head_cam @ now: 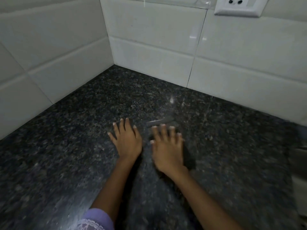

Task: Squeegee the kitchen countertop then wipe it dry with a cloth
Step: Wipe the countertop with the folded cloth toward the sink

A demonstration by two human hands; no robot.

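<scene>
A dark speckled granite countertop (79, 133) fills the view and runs into a tiled corner. My left hand (127, 140) lies flat on the stone near the middle, fingers spread and straight. Just to its right, my right hand (167, 146) also lies palm down with fingers spread, slightly blurred. Neither hand holds anything. No squeegee or cloth is in view. A faint grey streak (159, 122) shows on the stone just beyond my right fingertips.
White tiled walls (149, 47) meet in a corner behind the counter. A white power socket (237, 5) sits on the wall at the top right. A blurred grey edge (299, 156) shows at the far right. A purple sleeve (96, 218) covers my left upper arm.
</scene>
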